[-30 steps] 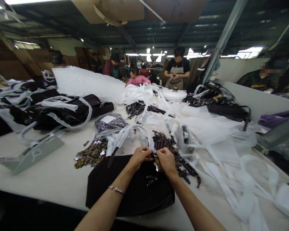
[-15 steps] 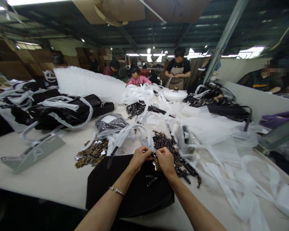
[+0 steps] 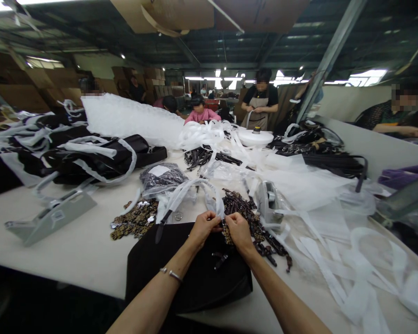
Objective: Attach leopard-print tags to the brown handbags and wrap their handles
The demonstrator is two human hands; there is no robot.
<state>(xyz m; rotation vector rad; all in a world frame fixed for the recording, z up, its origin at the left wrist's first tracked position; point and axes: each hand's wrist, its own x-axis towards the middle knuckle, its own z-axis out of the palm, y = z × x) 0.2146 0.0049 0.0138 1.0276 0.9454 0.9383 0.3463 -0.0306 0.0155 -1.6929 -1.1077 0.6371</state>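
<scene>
Black bag sits at the tabletop's near edge. Left hand: fingers pinching the base of its white-wrapped handle. Right hand: fingers closed just beside, held part too small to tell. Beyond: leopard-print pieces piled left, dark beaded straps right. Farther from near edge: clear packet, then bulky white wrap.

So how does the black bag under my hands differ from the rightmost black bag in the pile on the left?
The front bag lies by the table's near edge; the pile bag is farther back, left. Your left hand and right hand are at the front bag's far edge, away from the pile bag. The front bag's handle arches up; the pile bag's droops. Both are black with white-wrapped handles.
</scene>
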